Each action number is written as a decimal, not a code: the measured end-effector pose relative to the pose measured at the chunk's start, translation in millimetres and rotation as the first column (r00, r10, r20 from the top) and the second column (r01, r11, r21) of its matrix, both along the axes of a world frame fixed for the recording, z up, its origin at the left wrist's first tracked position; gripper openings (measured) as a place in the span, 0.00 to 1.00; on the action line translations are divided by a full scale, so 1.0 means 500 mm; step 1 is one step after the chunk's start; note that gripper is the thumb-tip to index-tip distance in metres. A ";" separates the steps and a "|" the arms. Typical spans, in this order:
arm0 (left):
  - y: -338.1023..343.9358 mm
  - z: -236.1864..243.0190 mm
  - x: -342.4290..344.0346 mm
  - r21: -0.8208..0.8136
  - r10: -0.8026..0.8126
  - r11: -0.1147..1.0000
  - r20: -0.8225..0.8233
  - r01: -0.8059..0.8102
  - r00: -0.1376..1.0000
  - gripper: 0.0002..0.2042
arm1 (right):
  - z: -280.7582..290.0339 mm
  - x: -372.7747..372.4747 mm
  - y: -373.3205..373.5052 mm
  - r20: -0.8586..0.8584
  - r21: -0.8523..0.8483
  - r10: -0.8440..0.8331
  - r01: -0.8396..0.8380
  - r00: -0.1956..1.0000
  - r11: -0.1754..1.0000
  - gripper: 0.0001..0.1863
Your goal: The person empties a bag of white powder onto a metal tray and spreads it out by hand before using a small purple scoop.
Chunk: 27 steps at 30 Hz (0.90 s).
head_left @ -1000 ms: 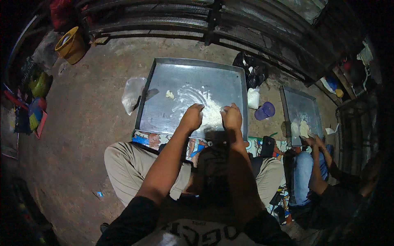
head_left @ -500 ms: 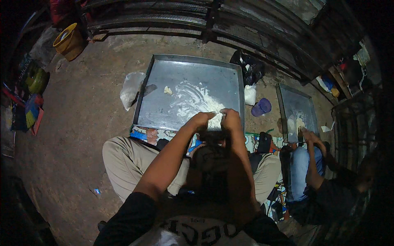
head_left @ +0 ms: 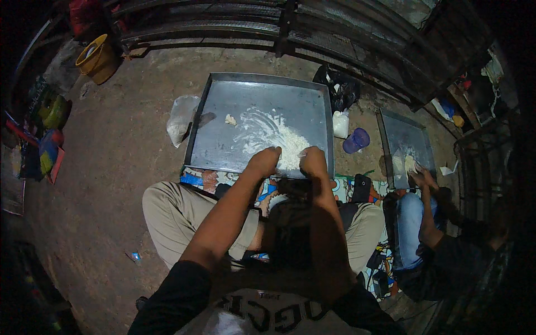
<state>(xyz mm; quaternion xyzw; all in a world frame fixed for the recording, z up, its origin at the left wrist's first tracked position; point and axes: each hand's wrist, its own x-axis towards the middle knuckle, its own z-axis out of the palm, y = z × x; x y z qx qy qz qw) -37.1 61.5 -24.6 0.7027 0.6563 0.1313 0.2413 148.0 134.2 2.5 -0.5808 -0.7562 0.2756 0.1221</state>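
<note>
A large, shallow metal tray (head_left: 213,142) lies before my crossed legs. Near its front edge is a heap of white, crumbly flour (head_left: 290,149), with smeared flour behind it and a small pale lump of dough (head_left: 230,119) farther left. My left hand (head_left: 264,162) is closed at the left side of the heap, its fingers curled. On the heap's right side my right hand (head_left: 314,162) is also closed, knuckles up. Both hands touch or nearly touch the flour. What lies inside the curled fingers is hidden.
To the right, another person's hands (head_left: 422,177) work at a smaller tray (head_left: 397,125). Between the trays stand a purple cup (head_left: 355,140), a white bag (head_left: 340,124) and a black plastic bag (head_left: 342,89). A clear bag (head_left: 181,120) leans left. A phone (head_left: 362,188) lies by my right knee.
My hands have moved apart from close together over the flour, the left going left. The heap between them now shows more fully. The view has shifted slightly.
</note>
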 end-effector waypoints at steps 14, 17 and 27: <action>0.034 -0.029 -0.028 0.328 0.185 0.899 0.318 -0.290 0.930 0.12 | -0.029 -0.014 0.019 0.296 0.089 0.317 -0.356 0.901 0.930 0.15; 0.038 -0.041 -0.043 0.319 0.217 0.913 0.149 -0.255 0.965 0.15 | -0.035 -0.050 -0.014 0.219 0.100 0.104 -0.129 0.970 0.987 0.22; 0.056 -0.013 -0.183 0.384 0.556 0.754 0.060 -0.533 0.829 0.15 | -0.080 -0.113 -0.001 0.308 0.139 0.097 -0.146 0.946 0.980 0.08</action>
